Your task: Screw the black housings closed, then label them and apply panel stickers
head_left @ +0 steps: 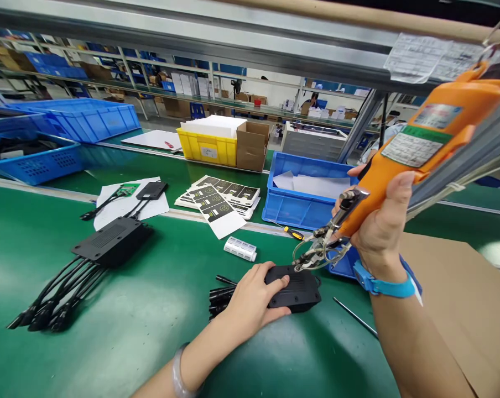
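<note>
My left hand (pixel 252 301) rests on a flat black plastic box (pixel 295 287) lying on the green table, holding it down; several black cables (pixel 220 293) stick out from its left end. My right hand (pixel 378 221) grips an orange electric screwdriver (pixel 424 143) that hangs from above. Its metal tip (pixel 312 257) points down at the top edge of the box. A blue strap (pixel 383 284) circles my right wrist.
A second black box with a bundle of cables (pixel 109 240) lies to the left. Label sheets (pixel 220 199), a small white block (pixel 240 249), a blue bin (pixel 303 190), a yellow bin (pixel 208 146), and brown cardboard (pixel 461 293) surround the work spot.
</note>
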Motion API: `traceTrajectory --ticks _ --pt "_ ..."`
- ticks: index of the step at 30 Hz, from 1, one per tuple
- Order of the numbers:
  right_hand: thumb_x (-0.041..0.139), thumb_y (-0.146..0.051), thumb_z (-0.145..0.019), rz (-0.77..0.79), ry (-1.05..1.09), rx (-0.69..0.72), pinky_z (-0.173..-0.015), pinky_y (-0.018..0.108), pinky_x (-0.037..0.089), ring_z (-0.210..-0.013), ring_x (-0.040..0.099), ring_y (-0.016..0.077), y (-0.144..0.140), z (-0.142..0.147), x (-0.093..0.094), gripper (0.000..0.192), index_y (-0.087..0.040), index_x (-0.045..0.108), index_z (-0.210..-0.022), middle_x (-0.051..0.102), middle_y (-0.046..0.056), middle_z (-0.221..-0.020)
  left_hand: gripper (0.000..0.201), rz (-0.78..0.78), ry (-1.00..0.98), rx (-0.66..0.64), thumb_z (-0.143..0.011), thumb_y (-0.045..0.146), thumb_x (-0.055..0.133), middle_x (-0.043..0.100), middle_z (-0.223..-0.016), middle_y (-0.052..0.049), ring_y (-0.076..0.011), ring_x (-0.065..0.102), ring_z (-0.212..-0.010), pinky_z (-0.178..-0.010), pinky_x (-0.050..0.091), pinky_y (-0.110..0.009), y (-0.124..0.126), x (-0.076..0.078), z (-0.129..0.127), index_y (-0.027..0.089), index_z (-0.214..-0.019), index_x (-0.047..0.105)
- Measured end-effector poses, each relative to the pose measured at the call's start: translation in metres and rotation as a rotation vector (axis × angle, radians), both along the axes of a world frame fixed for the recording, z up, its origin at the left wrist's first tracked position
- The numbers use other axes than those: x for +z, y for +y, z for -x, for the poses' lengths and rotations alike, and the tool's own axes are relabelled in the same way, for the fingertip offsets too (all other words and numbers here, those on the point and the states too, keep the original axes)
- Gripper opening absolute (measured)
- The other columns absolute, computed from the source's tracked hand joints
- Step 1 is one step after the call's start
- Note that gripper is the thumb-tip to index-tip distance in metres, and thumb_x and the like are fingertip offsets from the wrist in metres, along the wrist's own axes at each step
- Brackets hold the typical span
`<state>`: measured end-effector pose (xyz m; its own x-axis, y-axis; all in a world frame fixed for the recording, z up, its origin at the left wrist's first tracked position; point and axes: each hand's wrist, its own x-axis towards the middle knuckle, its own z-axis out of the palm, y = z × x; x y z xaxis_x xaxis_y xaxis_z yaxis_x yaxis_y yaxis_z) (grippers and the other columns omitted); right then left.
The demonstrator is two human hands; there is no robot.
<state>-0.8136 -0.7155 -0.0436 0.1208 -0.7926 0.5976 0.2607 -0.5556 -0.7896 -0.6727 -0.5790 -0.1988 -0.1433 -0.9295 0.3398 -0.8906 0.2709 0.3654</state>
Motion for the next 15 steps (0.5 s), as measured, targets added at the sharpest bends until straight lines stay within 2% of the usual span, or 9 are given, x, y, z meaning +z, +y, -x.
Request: traceTrajectory --ticks 5,11,15 --pt "0.044 -0.071 -0.085 -0.006 0.005 0.024 -0.034 0.025 0.039 -0.039 0.049 0.0130 0.000 -0.002 -0.004 0.053 -0.022 0.062 -0.094 0.046 -0.003 -0.055 0.058 -0.002 -0.006 -0.003 -0.074 0.047 0.080 0.053 -0.130 -0.014 -0.0320 0.059 -0.111 -0.090 0.055 -0.048 0.000 -0.002 0.000 0.026 -0.126 0.063" --pt "0.047 -0.074 -0.082 -0.031 -0.008 -0.051 -0.038 0.025 0.041 -0.040 0.049 0.0122 0.002 -0.003 -0.013 0.054 -0.022 0.061 -0.090 0.050 -0.003 -0.054 0.060 0.011 -0.004 -0.007 -0.072 0.046 0.082 0.053 -0.129 -0.017 -0.0332 0.059 -0.109 -0.088 0.056 -0.049 0.000 -0.001 0.000 0.023 -0.125 0.064" --pt "0.046 -0.073 -0.083 -0.044 0.013 -0.013 -0.035 0.024 0.035 -0.039 0.049 0.0125 0.007 -0.002 -0.019 0.051 -0.024 0.060 -0.092 0.048 -0.003 -0.055 0.060 0.018 -0.004 0.001 -0.072 0.047 0.082 0.054 -0.128 -0.017 -0.0333 0.059 -0.108 -0.088 0.056 -0.049 0.000 -0.001 0.000 0.023 -0.124 0.065"
